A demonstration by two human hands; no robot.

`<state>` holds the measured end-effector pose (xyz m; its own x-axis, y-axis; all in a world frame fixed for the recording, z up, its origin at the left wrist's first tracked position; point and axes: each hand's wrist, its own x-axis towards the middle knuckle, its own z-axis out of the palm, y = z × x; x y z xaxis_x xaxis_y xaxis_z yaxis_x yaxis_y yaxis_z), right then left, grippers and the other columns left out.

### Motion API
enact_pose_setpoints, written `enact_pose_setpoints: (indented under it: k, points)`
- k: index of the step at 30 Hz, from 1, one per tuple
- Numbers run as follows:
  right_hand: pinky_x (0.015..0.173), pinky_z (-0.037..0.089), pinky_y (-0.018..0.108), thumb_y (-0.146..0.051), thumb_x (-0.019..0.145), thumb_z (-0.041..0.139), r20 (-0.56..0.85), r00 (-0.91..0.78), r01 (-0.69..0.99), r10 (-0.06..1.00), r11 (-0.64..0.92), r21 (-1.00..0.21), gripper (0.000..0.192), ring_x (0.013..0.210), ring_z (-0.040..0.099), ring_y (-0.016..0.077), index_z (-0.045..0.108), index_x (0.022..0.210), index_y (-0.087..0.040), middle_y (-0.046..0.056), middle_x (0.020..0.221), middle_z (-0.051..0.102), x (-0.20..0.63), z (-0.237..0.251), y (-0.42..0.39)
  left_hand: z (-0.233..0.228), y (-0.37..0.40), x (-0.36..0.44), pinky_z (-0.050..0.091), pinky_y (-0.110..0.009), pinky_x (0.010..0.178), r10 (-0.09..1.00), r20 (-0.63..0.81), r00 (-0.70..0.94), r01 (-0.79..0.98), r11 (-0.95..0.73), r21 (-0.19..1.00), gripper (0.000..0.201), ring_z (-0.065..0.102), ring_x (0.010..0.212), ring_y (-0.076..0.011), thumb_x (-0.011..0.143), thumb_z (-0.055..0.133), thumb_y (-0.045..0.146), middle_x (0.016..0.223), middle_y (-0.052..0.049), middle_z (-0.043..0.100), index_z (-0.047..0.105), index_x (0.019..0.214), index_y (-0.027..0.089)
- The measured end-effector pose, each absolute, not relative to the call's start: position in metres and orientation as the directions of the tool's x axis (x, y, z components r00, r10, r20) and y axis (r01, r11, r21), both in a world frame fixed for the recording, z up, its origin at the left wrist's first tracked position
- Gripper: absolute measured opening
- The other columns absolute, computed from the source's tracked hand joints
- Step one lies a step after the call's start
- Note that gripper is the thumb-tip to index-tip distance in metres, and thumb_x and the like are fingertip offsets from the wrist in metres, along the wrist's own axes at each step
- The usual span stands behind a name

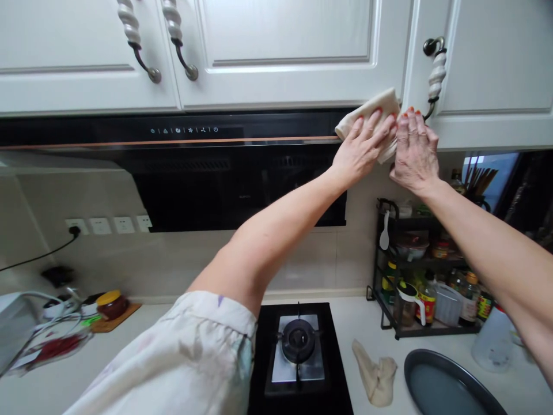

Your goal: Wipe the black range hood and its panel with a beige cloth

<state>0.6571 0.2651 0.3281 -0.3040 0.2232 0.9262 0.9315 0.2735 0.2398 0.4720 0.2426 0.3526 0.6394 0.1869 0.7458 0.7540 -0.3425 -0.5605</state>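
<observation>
My left hand (363, 144) presses a folded cream cloth (367, 115) against the right end of the black range hood (280, 127), just under the white cabinets. Its fingers lie over the cloth, with part of the fabric hanging below them. Close beside it, my right hand (415, 150) rests with stretched fingers against the lower edge of the cabinet door (488, 86), near the ceramic handle (437, 75). Whether the right hand also touches the cloth's edge is hard to see. Below the hood is a gas burner (298, 341) on a black glass hob (334, 380).
A second beige cloth (377, 374) lies crumpled on the counter by a dark round pan (449, 386). Behind them stands a black spice rack (432, 333) with bottles and jars. At left are a yellow-lidded jar (111, 305), cables and wall sockets (100, 225).
</observation>
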Motion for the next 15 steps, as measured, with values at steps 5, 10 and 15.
enact_pose_setpoints:
  k: [5, 10, 15]
  points:
    - [0.126, 0.017, 0.069, -0.02, 0.084, 0.052, 0.913, -0.342, 0.928, 0.222, 0.233, 0.291, 0.095, 0.167, 0.003, 0.0416, 0.016, 0.171, -0.004, 0.028, 0.178, 0.001, 0.66, 0.323, 0.267, 0.341, 0.234, 0.41, 0.008, -0.058, 0.137, 0.167, 0.777, 0.607, 0.767, -0.378, -0.518, 0.073, 0.011, 0.167, -0.0315, 0.096, 0.042, 0.018, 0.177, -0.009, 0.03, 0.036, 0.169, 0.017]
    - [0.125, 0.017, 0.07, -0.016, 0.084, 0.053, 0.902, -0.355, 0.927, 0.246, 0.214, 0.307, 0.097, 0.167, -0.002, 0.0422, 0.012, 0.171, -0.003, 0.031, 0.177, -0.006, 0.66, 0.324, 0.266, 0.327, 0.224, 0.321, 0.008, -0.054, 0.138, 0.172, 0.915, 0.365, 0.87, -0.414, -0.269, 0.065, 0.012, 0.167, -0.0266, 0.1, 0.038, 0.022, 0.174, -0.005, 0.037, 0.047, 0.165, 0.028]
    - [0.125, 0.015, 0.07, -0.019, 0.088, 0.051, 0.91, -0.324, 0.935, 0.258, 0.235, 0.266, 0.095, 0.167, -0.006, 0.0435, 0.009, 0.17, 0.0, 0.032, 0.176, -0.008, 0.651, 0.322, 0.262, 0.291, 0.22, 0.232, 0.009, -0.053, 0.138, 0.031, 0.998, -0.059, 0.903, -0.423, 0.067, 0.057, 0.021, 0.166, -0.0282, 0.104, 0.039, 0.031, 0.172, -0.012, 0.041, 0.049, 0.16, 0.02]
